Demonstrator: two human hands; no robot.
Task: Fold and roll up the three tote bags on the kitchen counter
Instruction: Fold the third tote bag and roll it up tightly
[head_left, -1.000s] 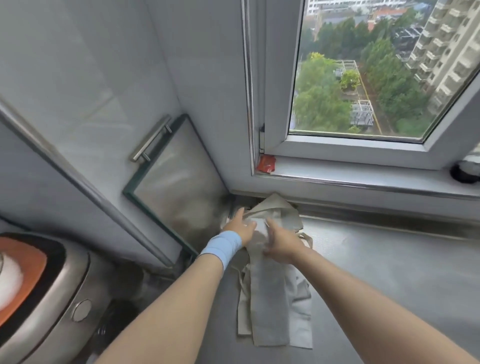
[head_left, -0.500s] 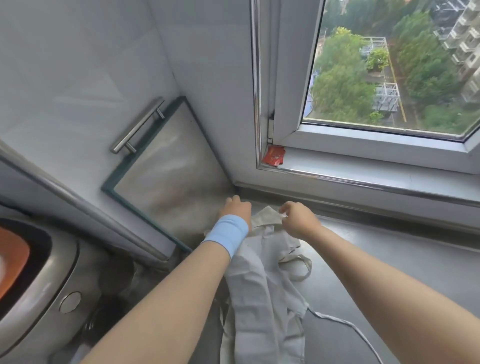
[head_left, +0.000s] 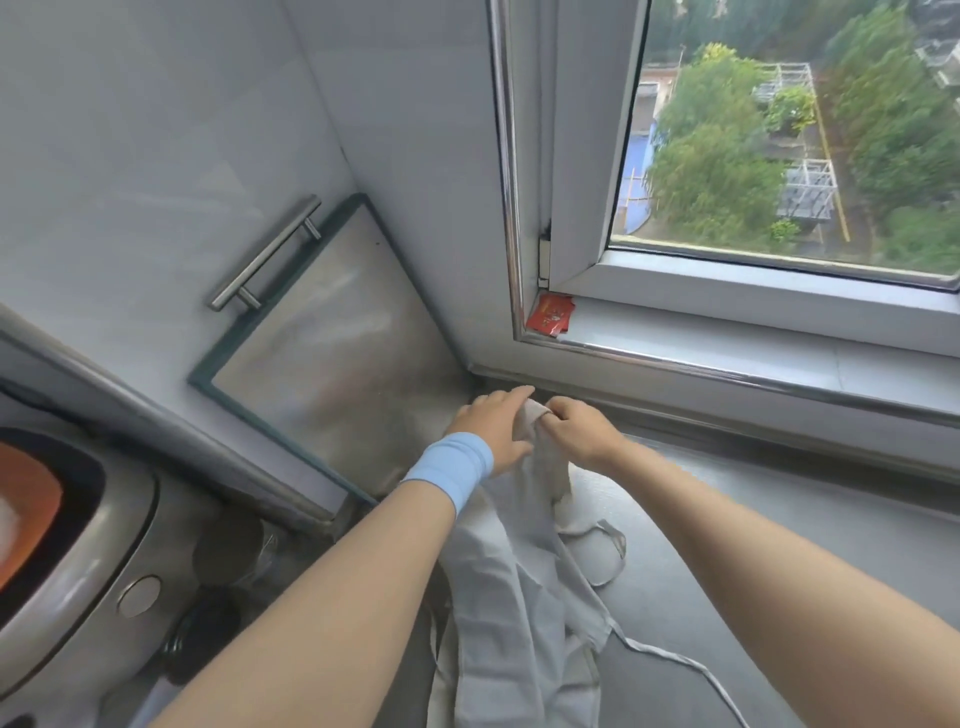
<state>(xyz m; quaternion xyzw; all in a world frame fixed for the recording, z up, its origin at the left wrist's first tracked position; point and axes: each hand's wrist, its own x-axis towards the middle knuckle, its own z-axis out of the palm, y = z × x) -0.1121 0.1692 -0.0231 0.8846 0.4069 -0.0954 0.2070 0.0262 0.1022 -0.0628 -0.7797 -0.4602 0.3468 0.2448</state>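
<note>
A pale beige tote bag (head_left: 519, 597) lies crumpled on the steel kitchen counter (head_left: 727, 530), its far end gathered up near the corner under the window. My left hand (head_left: 496, 428), with a light blue wristband, rests its fingers on the left side of that gathered end. My right hand (head_left: 579, 428) pinches the same end from the right. The bag's thin handle straps (head_left: 608, 551) trail loose to the right and toward the front. Only this heap of cloth shows; I cannot tell how many bags are in it.
A glass panel with a metal bar handle (head_left: 265, 254) leans against the left wall. A steel appliance with an orange lid (head_left: 62, 545) stands at the lower left. A red packet (head_left: 550, 314) lies on the window sill (head_left: 727, 358).
Both hands have gone from the flat folded bag to its far end and lifted it, so the bag is now bunched. The view has tilted down and closer.
</note>
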